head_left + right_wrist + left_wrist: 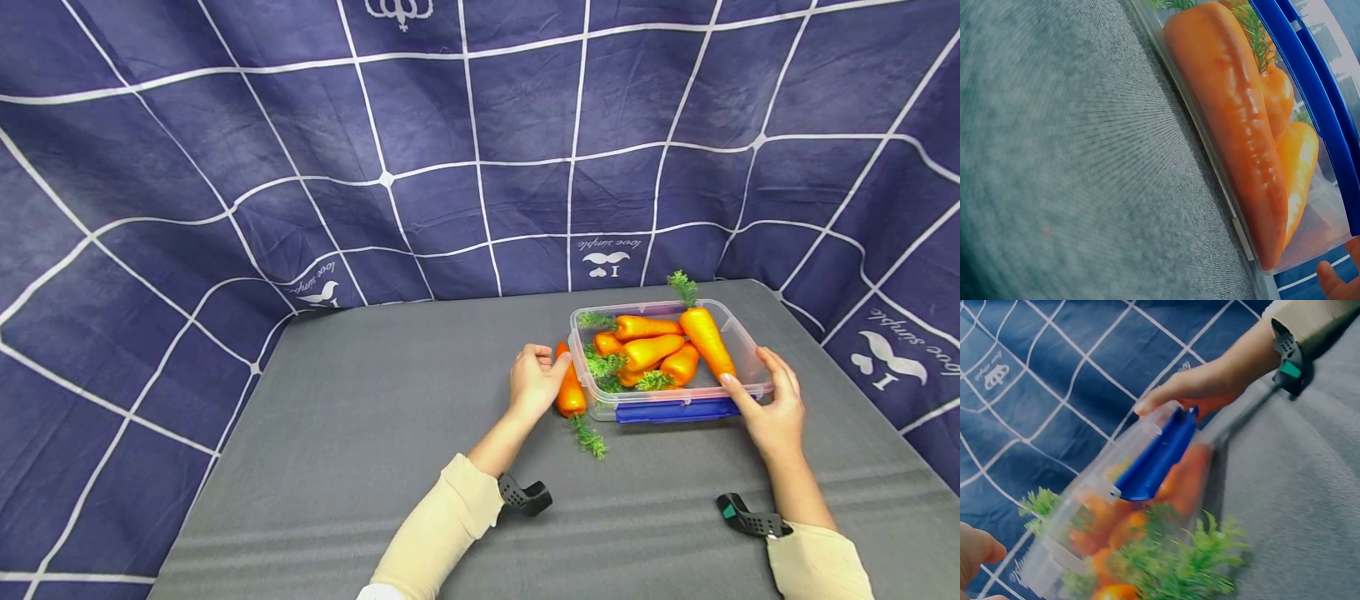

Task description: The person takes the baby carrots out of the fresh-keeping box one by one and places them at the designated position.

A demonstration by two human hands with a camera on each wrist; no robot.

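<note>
A clear plastic food box with a blue front latch stands on the table's right side. Several orange toy carrots with green tops lie in it; one carrot leans across the far rim. My right hand holds the box's near right corner, thumb over the rim and fingers along the side wall. Just left of the box, another carrot lies on the table, leaves toward me. Beside its tip is my left hand, fingers loosely bent; nothing shows between them in the left wrist view.
A grey cloth covers the table. Behind and at both sides hangs a dark blue curtain with white lines, close behind the box. Each wrist wears a black camera strap.
</note>
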